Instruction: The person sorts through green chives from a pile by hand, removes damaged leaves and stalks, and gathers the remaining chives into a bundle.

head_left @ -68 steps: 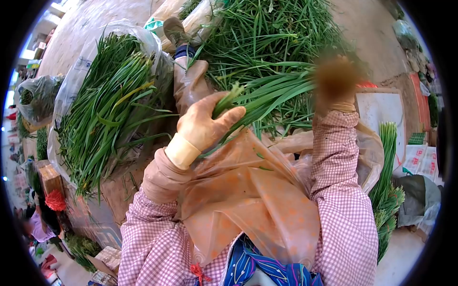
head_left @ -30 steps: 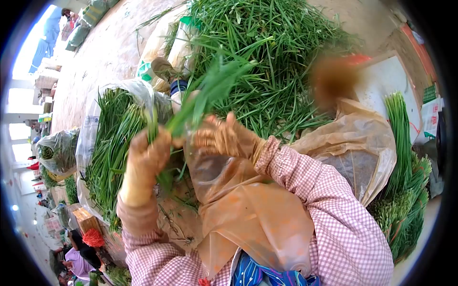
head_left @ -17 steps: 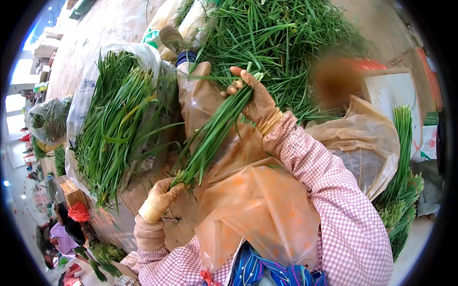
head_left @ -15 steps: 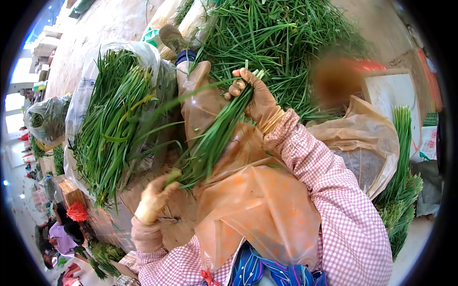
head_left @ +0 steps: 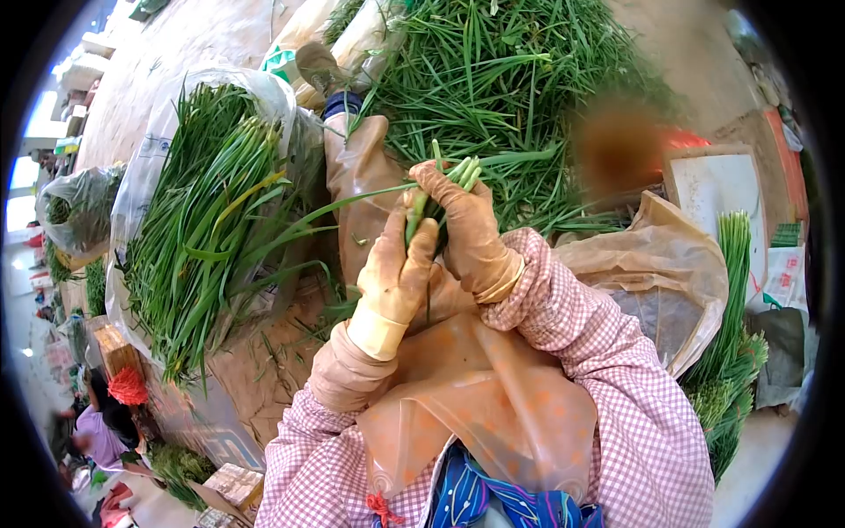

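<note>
Both hands wear thin tan gloves and meet above my apron-covered lap. My right hand (head_left: 471, 233) is closed around a small bunch of green chives (head_left: 465, 172), whose pale stem ends stick up past the fingers. Against its side, my left hand (head_left: 398, 264) pinches stalks of the same bunch between thumb and fingers. One long leaf trails left from the hands. Most of the bunch's leaves are hidden behind the hands. A large loose heap of chives (head_left: 502, 79) lies just beyond them.
To the left, a clear plastic bag (head_left: 141, 202) is packed with chives. Tied bundles (head_left: 735, 264) stand at the right beside a tan plastic sheet (head_left: 651, 264) and a white board (head_left: 722, 189). A brown blur (head_left: 616, 145) covers part of the right side.
My left hand has moved up and right from the leaf ends to the stems, meeting my right hand. The right hand has come slightly lower with the bunch.
</note>
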`<state>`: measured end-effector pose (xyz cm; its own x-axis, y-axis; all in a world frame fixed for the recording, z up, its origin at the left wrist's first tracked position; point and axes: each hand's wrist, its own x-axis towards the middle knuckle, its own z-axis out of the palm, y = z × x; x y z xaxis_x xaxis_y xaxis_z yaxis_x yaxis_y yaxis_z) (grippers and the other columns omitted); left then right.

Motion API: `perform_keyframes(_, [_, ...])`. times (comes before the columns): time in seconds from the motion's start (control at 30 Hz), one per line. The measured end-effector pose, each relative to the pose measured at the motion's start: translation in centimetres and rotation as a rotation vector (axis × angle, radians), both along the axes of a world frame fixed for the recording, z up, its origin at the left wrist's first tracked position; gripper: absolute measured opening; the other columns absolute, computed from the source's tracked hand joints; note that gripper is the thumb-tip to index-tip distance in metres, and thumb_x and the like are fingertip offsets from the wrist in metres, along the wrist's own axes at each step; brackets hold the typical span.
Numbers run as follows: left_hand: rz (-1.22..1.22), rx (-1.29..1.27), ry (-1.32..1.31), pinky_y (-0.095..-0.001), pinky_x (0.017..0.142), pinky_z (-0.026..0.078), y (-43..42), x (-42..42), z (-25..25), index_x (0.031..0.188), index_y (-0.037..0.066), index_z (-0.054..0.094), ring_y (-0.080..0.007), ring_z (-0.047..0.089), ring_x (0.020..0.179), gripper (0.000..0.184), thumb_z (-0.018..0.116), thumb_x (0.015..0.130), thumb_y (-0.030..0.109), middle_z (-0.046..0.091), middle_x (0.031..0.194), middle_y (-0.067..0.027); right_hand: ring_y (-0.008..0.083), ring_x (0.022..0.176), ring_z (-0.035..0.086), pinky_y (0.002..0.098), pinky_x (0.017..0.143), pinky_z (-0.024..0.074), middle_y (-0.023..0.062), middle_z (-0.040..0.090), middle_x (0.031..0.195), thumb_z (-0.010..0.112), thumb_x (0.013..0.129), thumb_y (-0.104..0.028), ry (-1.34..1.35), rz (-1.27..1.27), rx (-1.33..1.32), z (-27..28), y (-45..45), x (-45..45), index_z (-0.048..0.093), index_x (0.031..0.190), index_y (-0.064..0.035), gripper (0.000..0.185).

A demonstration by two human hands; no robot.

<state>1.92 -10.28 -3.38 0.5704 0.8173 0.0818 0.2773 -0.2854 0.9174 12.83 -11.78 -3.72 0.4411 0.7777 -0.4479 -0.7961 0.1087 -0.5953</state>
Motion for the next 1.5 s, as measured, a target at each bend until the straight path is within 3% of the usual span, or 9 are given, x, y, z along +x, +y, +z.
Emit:
perform_keyframes(0.17, [-0.105, -0.588, 0.033, -0.0267, 0.073, 0.045, 1.0, -1.0, -0.6, 0.122, 0.0, 0.047, -0.015, 0.058, 0.084, 0.046, 0.063, 0.085, 0.021, 0.062, 0.095, -0.0075, 0.021, 0.071, 0.057, 0.0379, 0.068, 0.0513, 0.0059, 0.057, 0.078, 0.054, 0.088, -0.021, 0.427, 0.24, 0.23, -1.8, 0.1, 3.9, 0.049, 0.102, -0.0073, 0.02])
perform_keyframes(0.33, [-0.228, -0.983, -0.17, -0.0176, 0.039, 0.028, 0.6, -1.2, 1.9, 0.105, 0.004, 0.054, -0.0041, 0.037, 0.043, 0.037, 0.061, 0.085, 0.034, 0.045, 0.055, 0.003, 0.0098, 0.043, 0.026, 0.0303, 0.044, 0.0335, -0.0044, 0.027, 0.051, 0.042, 0.094, -0.023, 0.306, 0.178, 0.268, -2.5, 1.4, 7.3, 0.046, 0.096, -0.0051, 0.018])
perform_keyframes(0.5, [-0.185, -1.03, -0.127, -0.0178, 0.04, 0.029, 1.6, -3.4, 1.9, 0.107, 0.004, 0.055, -0.0056, 0.039, 0.044, 0.036, 0.058, 0.087, 0.034, 0.047, 0.059, 0.0017, 0.0089, 0.044, 0.034, 0.0266, 0.041, 0.0306, -0.0039, 0.038, 0.052, 0.056, 0.088, -0.027, -0.533, 0.075, -0.09, -4.3, 0.9, 16.7, 0.058, 0.088, -0.0036, 0.023])
perform_keyframes(0.6, [-0.115, -0.991, -0.121, -0.0176, 0.043, 0.032, 2.3, -3.2, 2.5, 0.107, 0.006, 0.055, -0.0058, 0.041, 0.047, 0.036, 0.059, 0.086, 0.035, 0.049, 0.062, 0.0011, 0.0282, 0.098, 0.056, 0.0386, 0.088, 0.0412, 0.0158, 0.057, 0.107, 0.063, 0.074, -0.056, -1.844, 0.497, -0.777, -7.7, -1.5, 18.1, 0.036, 0.133, -0.0053, 0.082])
perform_keyframes(0.67, [-0.08, -0.91, -0.088, -0.0172, 0.048, 0.036, 2.2, -2.4, 2.7, 0.105, 0.007, 0.056, -0.0061, 0.044, 0.052, 0.036, 0.061, 0.085, 0.037, 0.05, 0.065, 0.0007, 0.0304, 0.12, 0.042, 0.0417, 0.1, 0.0319, 0.0194, 0.043, 0.129, 0.064, 0.066, -0.066, -1.66, 0.415, -0.446, -6.3, -2.0, 14.7, 0.028, 0.138, -0.009, 0.099])
perform_keyframes(0.7, [-0.071, -0.906, -0.067, -0.0182, 0.049, 0.038, 2.3, -2.0, 2.6, 0.105, 0.008, 0.055, -0.0065, 0.047, 0.054, 0.037, 0.061, 0.084, 0.038, 0.052, 0.067, 0.0003, 0.025, 0.116, 0.045, 0.0378, 0.099, 0.0337, 0.0152, 0.047, 0.127, 0.061, 0.072, -0.062, -1.032, 0.438, -0.231, -2.9, -2.0, 11.4, 0.038, 0.132, -0.0077, 0.084])
perform_keyframes(0.8, [-0.121, -0.925, -0.157, -0.0186, 0.051, 0.04, 1.5, -1.1, 2.7, 0.105, 0.008, 0.054, -0.0073, 0.049, 0.056, 0.039, 0.062, 0.083, 0.039, 0.054, 0.069, -0.0002, 0.0137, 0.095, 0.054, 0.0326, 0.085, 0.043, 0.0064, 0.06, 0.105, 0.057, 0.087, -0.039, -0.292, 0.52, 0.135, -0.1, -1.4, 6.6, 0.053, 0.116, -0.0064, 0.044])
perform_keyframes(1.0, [-0.274, -1.054, -0.224, -0.0288, 0.066, 0.051, 2.6, -1.6, 2.2, 0.112, 0.002, 0.052, -0.018, 0.061, 0.076, 0.046, 0.052, 0.089, 0.042, 0.06, 0.094, -0.01, 0.0121, 0.088, 0.055, 0.0265, 0.081, 0.0443, 0.0054, 0.06, 0.094, 0.051, 0.091, -0.035, -0.25, 0.411, 0.28, -0.5, -0.5, 3.3, 0.059, 0.1, -0.0062, 0.031])
perform_keyframes(1.5, [-0.543, -1.275, -0.063, -0.0214, 0.049, 0.047, 4.5, 0.5, 2.3, 0.094, 0.004, 0.058, -0.0109, 0.057, 0.056, 0.029, 0.058, 0.087, 0.032, 0.058, 0.069, -0.0029, 0.0119, 0.078, 0.059, 0.0259, 0.074, 0.0489, 0.0065, 0.064, 0.089, 0.063, 0.083, -0.014, -0.457, 0.513, 0.196, 0.2, -1.7, 4.6, 0.064, 0.086, -0.0011, 0.013])
